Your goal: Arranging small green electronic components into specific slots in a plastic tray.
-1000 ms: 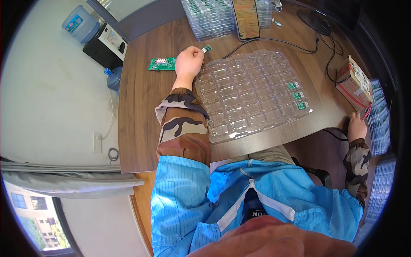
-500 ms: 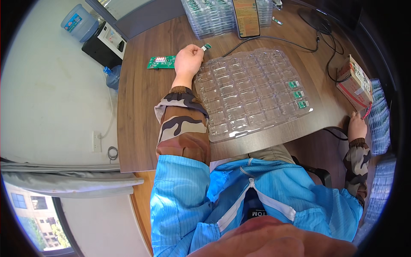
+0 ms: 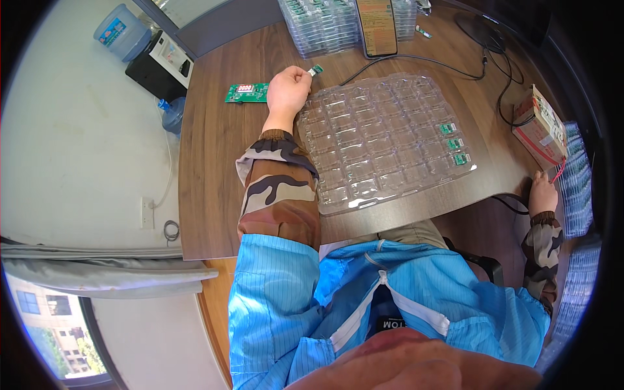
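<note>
My left hand (image 3: 288,92) is closed in a pinch on a small green circuit board (image 3: 316,70), which sticks out past the fingertips. Beneath and beside that hand lies a larger green circuit board (image 3: 235,96) with a lit red digit display; its right end is hidden. To the right is a clear plastic blister tray (image 3: 370,151), with three small green boards (image 3: 455,143) in pockets along its right side. At the table's right edge, my right hand (image 3: 543,194) rests just below a cardboard box (image 3: 538,140) with a red wire. That hand's fingers are mostly hidden.
Stacked clear trays with boards (image 3: 318,32) stand at the back, a phone (image 3: 377,29) propped before them. A black cable (image 3: 429,60) crosses the table towards a monitor stand (image 3: 480,31). More stacked trays (image 3: 578,185) are at far right. A water dispenser (image 3: 156,68) stands left.
</note>
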`<move>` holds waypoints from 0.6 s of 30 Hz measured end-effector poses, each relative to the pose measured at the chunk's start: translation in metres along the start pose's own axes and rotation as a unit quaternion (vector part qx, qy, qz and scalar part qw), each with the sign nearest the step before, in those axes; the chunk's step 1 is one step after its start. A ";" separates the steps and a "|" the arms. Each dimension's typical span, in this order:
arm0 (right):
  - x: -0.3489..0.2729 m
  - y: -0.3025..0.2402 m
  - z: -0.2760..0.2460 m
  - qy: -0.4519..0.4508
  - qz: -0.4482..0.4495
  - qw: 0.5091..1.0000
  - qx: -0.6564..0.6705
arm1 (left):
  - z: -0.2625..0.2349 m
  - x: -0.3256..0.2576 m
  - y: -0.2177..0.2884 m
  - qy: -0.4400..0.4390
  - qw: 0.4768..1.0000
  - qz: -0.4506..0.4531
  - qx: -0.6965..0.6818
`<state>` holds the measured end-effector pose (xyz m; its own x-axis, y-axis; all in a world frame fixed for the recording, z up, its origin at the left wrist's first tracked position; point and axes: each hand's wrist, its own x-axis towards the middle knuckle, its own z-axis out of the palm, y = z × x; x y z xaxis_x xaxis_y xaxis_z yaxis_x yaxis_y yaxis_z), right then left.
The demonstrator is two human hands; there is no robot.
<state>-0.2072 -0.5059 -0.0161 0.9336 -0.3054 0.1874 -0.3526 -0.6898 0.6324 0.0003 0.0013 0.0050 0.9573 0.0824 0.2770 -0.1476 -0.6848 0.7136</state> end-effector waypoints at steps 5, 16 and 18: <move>-0.001 0.004 -0.012 0.006 -0.027 0.999 0.041 | -0.002 -0.001 0.000 0.004 1.000 -0.006 0.002; -0.003 0.015 -0.024 -0.017 -0.074 0.984 0.161 | -0.002 -0.003 -0.003 0.005 1.000 0.005 -0.011; -0.005 0.021 -0.025 -0.006 -0.076 0.981 0.178 | 0.000 -0.001 -0.003 0.002 1.000 0.006 -0.011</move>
<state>-0.2177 -0.5026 0.0146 0.9772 -0.1869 0.1010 -0.2107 -0.9131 0.3490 -0.0002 0.0036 0.0029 0.9545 0.0759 0.2883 -0.1654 -0.6698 0.7238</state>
